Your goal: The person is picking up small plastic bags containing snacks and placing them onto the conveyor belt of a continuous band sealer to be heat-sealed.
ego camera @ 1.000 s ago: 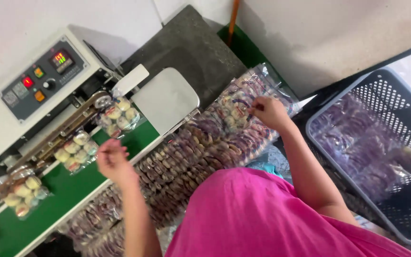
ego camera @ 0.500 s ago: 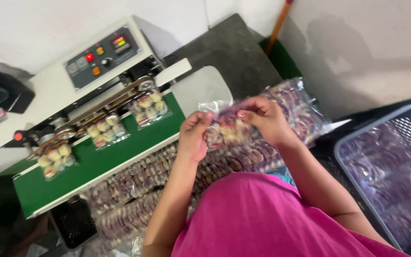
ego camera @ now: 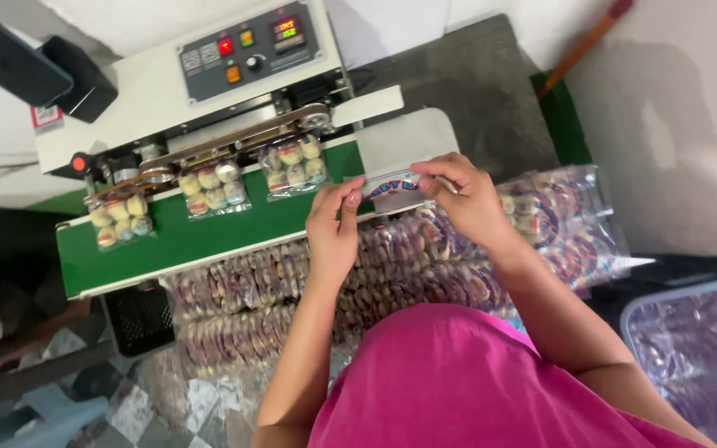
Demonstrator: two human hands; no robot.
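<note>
Moved: both hands have carried the sweet packet up to the green belt.
Grip: left hand and right hand pinch its ends.
Axis: lies left-right.
Room: 3 packets ahead; belt's right end bare.

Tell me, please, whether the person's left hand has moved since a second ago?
Yes. The left hand has left the green belt of the sealing machine and shifted to its infeed end, pinching a packet with the right hand.
</note>
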